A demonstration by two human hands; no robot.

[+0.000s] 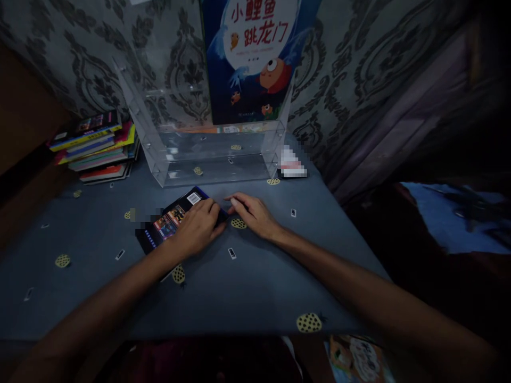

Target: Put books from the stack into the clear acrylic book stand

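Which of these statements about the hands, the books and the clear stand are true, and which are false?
1. The left hand rests on the dark glossy book lying flat. True.
2. The blue picture book lies flat on the table. False: it stands upright in the clear acrylic stand.
3. The stack of colourful books sits left of that stand. True.
4. The right hand grips a pen. False: it holds nothing and lies on the blue-grey patterned tablecloth beside the dark book.
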